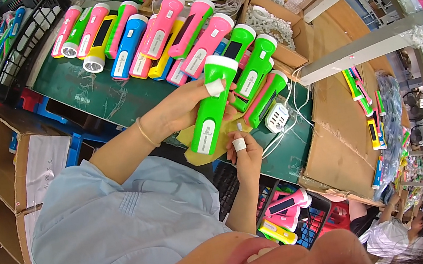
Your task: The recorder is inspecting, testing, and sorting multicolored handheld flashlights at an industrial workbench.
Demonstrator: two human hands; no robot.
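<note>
My left hand (180, 106), white tape round its thumb, is closed on a green flashlight (210, 111) with a white head rim and a white label. The flashlight slants over the table, head end away from me. Below it to the right, my right hand (247, 154) has its fingers drawn together, with white tape round one finger. A small pale piece shows just above those fingertips; what they hold I cannot make out. A yellow cloth or sheet (197, 157) lies under the flashlight. Close by on the right is a white multi-port USB charger (276, 118) with white cables.
Pink, green, yellow and blue flashlights (161, 38) line the green table (82, 85). Beyond are a cardboard box of white cables (267, 24) and a black crate (29, 47). A basket of flashlights (287, 214) stands low right, near a metal frame post (370, 46). Another person (391, 236) sits farther off.
</note>
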